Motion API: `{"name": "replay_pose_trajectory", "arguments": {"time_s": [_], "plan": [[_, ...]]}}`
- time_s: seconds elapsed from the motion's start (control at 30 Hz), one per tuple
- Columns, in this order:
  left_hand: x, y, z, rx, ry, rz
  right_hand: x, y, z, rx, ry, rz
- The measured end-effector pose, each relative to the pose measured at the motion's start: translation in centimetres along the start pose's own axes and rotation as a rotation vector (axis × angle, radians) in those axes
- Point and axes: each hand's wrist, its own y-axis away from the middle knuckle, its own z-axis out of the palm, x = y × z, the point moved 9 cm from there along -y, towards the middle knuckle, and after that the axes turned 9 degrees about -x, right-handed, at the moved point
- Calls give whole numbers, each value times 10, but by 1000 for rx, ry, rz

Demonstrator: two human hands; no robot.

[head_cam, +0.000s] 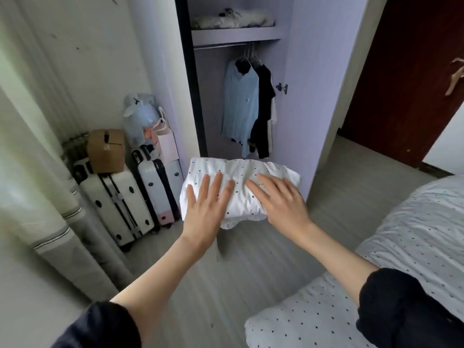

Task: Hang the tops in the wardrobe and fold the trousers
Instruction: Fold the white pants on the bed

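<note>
While both arms reached forward toward twelve o'clock, the left hand (206, 199) and the right hand (281, 199) lay side by side on top of a folded bundle of white dotted trousers (241, 172). Each hand was flat, fingers straight and slightly spread, palms pressing down on the cloth; whether thumbs hooked beneath could not be told. The bundle was held in the air above the grey floor (226, 272), in front of the open wardrobe (308, 96). Inside the wardrobe, at twelve o'clock, a pale blue shirt (241, 104) and a black top (263, 109) hung from the rail (221, 45), touching one another. At nine o'clock stood white suitcases (118, 197) with a cardboard box (106, 150) resting on them. At four o'clock lay a bed (414, 234) with dotted bedding.
</note>
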Motion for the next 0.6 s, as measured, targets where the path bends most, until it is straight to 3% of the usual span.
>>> {"name": "replay_pose_trajectory", "arguments": {"time_s": [0.6], "plan": [[-5,-376,83,16,108,222,210,-212,178,-49,201,207]]}}
